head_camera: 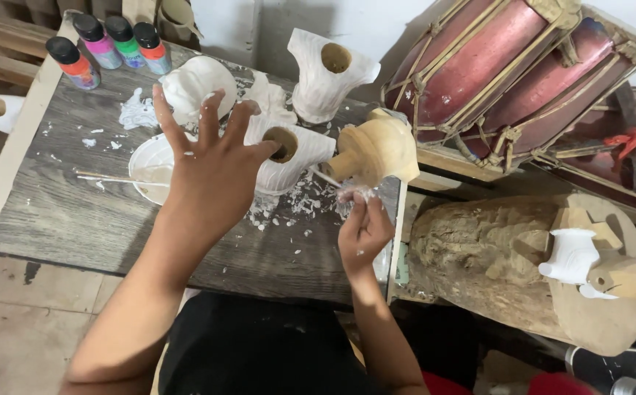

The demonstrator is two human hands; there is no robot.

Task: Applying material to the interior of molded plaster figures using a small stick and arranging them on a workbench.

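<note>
Bare wood, the carved head (376,150) stands on the grey table's (62,212) right edge, just above the right hand (363,230), which pinches a thin brush (327,178) against it. Left hand (212,172) hovers, fingers spread wide, left of the head.

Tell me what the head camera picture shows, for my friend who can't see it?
A person's right hand holds a thin brush against a bare carved wooden piece, while the left hand hovers spread open above a white-painted carved wooden piece. They sit on a grey wooden table flecked with white paint, with four small paint bottles at its far corner and red drums beside it.
</note>
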